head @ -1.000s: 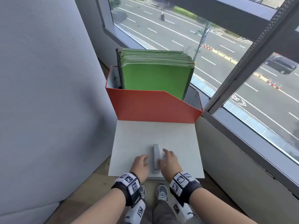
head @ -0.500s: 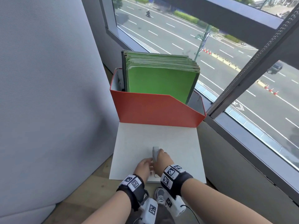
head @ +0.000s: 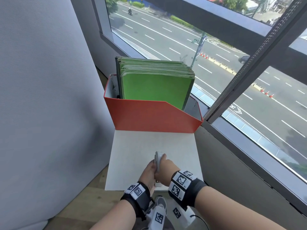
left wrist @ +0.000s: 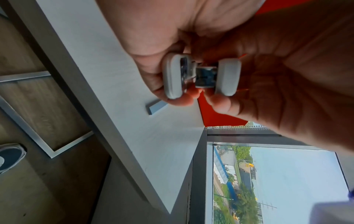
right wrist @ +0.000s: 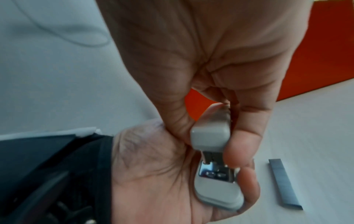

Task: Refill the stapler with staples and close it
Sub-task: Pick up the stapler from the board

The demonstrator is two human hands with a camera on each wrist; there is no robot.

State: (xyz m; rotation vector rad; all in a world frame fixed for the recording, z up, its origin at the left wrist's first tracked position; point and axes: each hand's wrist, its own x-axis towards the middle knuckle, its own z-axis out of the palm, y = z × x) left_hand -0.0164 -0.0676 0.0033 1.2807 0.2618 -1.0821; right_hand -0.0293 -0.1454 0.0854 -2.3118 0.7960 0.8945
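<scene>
A small grey stapler (head: 157,159) is lifted just above the white table (head: 141,146), near its front edge, and held between both hands. My left hand (head: 148,171) cups the base (right wrist: 216,192) in its palm. My right hand (head: 164,168) pinches the top cover (right wrist: 210,136) between thumb and fingers. The two grey halves stand slightly apart, with the shiny metal magazine (left wrist: 205,77) showing between them. A strip of staples (right wrist: 285,184) lies flat on the table to the right of the hands, untouched; it also shows as a strip of staples (left wrist: 156,106) in the left wrist view.
A red file box (head: 149,117) packed with green folders (head: 154,87) stands at the table's far end. A grey partition (head: 41,97) runs along the left and a window sill (head: 249,146) along the right. My shoes (head: 160,203) are on the wooden floor below the table's edge.
The stapler lay flat on the table with a hand on each side. Both hands have closed round it, lifted it and turned it on edge.
</scene>
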